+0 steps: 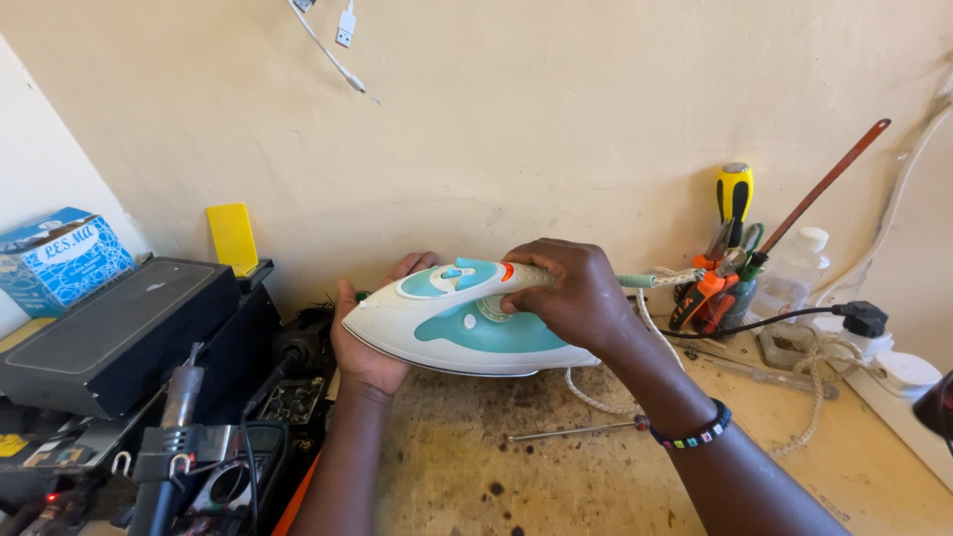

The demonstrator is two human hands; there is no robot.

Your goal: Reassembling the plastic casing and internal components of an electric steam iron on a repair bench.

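Observation:
A white and teal clothes iron [447,328] is held above the stained workbench [516,467], its pointed nose toward the left. My right hand [571,293] is wrapped around the iron's handle from above. My left hand [369,342] cups the nose and underside from behind and below, fingers showing past the top edge. A braided white cord [635,392] runs from the iron's rear down across the bench.
A metal rod [576,432] lies on the bench under the iron. A holder of screwdrivers and pliers [720,283] and a clear bottle [794,273] stand at the wall. A power strip with a black plug [874,342] is at right. Black equipment boxes [119,337] and a soldering tool [179,407] crowd the left.

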